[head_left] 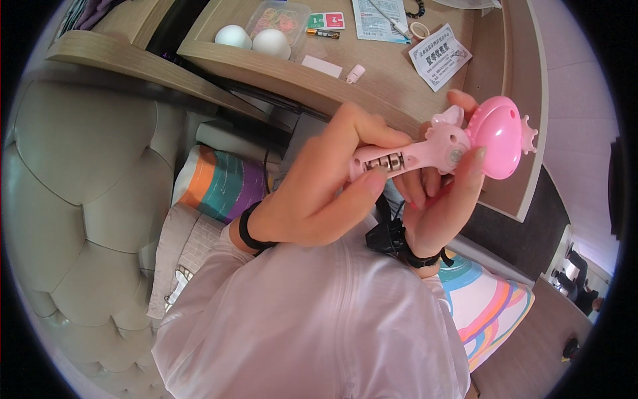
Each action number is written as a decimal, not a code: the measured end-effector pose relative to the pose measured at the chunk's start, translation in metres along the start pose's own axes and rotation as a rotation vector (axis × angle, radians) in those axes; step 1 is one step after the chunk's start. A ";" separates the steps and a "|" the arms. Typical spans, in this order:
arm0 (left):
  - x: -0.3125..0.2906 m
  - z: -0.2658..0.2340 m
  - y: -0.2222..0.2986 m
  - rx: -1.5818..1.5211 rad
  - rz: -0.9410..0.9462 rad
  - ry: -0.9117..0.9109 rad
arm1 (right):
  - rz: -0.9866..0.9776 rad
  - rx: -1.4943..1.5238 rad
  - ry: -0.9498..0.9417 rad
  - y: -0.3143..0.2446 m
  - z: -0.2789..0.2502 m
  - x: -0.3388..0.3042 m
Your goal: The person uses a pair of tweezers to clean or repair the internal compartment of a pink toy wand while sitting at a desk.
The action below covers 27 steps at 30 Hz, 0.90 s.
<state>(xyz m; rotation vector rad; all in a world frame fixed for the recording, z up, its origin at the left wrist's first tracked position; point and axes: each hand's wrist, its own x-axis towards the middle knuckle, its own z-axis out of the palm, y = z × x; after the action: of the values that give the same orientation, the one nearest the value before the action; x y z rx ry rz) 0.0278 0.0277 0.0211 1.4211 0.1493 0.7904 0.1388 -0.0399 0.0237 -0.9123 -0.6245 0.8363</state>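
A pink toy wand (pixel 497 136) with a glossy oval head and a small crown tip is held between my hands above an open drawer. In its pale pink handle, the battery compartment lies uncovered, showing silver button cells (pixel 392 162) in a row. My left hand (pixel 319 176) grips the handle's end, its thumb tip at the edge of the compartment. Around the wand's neck and head, my right hand (pixel 446 179) is closed, thumb in front and fingers partly hidden behind. A black strap circles each wrist.
The wooden drawer (pixel 392 110) holds two white egg-shaped things (pixel 252 41), a clear box of small bands (pixel 282 18), a small pale pink piece (pixel 355 74), a printed paper slip (pixel 440 58) and a blue-white packet (pixel 380 20). A tufted grey backrest (pixel 93 199) stands left.
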 end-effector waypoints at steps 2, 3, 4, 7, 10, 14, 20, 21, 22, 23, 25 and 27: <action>0.000 0.000 0.000 -0.001 -0.004 -0.015 | 0.001 0.012 -0.002 0.000 -0.001 0.000; 0.000 0.000 0.000 -0.001 -0.007 -0.030 | 0.002 0.024 -0.006 0.000 -0.001 0.000; 0.000 0.000 -0.001 0.000 -0.006 -0.029 | 0.002 0.024 -0.007 0.000 -0.001 0.000; -0.001 0.001 -0.003 -0.004 0.023 -0.034 | -0.004 0.019 0.009 -0.001 -0.001 0.001; -0.001 0.001 -0.002 0.003 -0.005 -0.050 | -0.012 0.007 -0.003 -0.002 0.000 0.001; 0.000 -0.001 -0.005 0.027 0.060 -0.047 | 0.005 -0.005 0.024 -0.001 0.002 0.001; 0.000 -0.006 -0.003 0.271 0.085 0.062 | -0.009 0.117 -0.112 0.005 -0.005 0.002; -0.001 -0.007 -0.004 0.289 0.092 0.123 | -0.019 0.306 -0.242 0.007 -0.008 0.003; -0.002 -0.005 0.000 0.229 0.010 0.193 | -0.019 0.307 -0.245 0.007 -0.009 0.004; -0.003 -0.005 0.001 0.230 0.012 0.195 | -0.029 0.189 -0.264 0.007 -0.010 0.005; -0.004 -0.006 0.002 0.222 -0.055 0.231 | -0.044 0.071 -0.272 0.007 -0.011 0.005; -0.006 -0.007 0.007 0.179 -0.155 0.200 | 0.011 0.362 -0.319 0.009 -0.012 0.002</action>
<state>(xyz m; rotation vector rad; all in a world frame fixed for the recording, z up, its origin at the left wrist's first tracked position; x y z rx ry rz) 0.0171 0.0296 0.0240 1.4764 0.4892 0.8041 0.1460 -0.0396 0.0100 -0.4574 -0.7140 1.0748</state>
